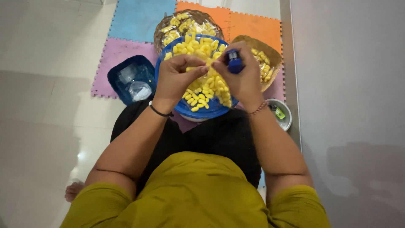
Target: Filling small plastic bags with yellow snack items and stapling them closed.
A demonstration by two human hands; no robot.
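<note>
two hands meet over a heaped blue bowl

the person sits on the floor with a blue bowl (pixel 185 109) in the lap, heaped with small yellow oval pieces (pixel 205 89). the left hand (pixel 176 79) and right hand (pixel 241 76) come together just above the heap. the left fingers (pixel 198 69) are pinched narrow on one yellow piece, which sits right at the fingertips where the two hands touch. the right fingers are curled closed around a small blue tool (pixel 234 61), held upright just beside that piece; i cannot tell what kind of tool it is.

beyond the fingers, a woven basket (pixel 162 32) holds more yellow pieces under what looks like clear wrap. to the right of the right fingers a second woven basket (pixel 271 55) holds a smaller share. left of the left fingers, a dark blue tub (pixel 114 81) holds clear crumpled packets. near the right wrist stands a small grey bowl (pixel 288 119) with something green in it. coloured foam mats (pixel 139 17) lie under it all.

judging by the piles, plenty is left: the bowl beneath the fingers is still piled high, and the right basket is only partly filled.
</note>
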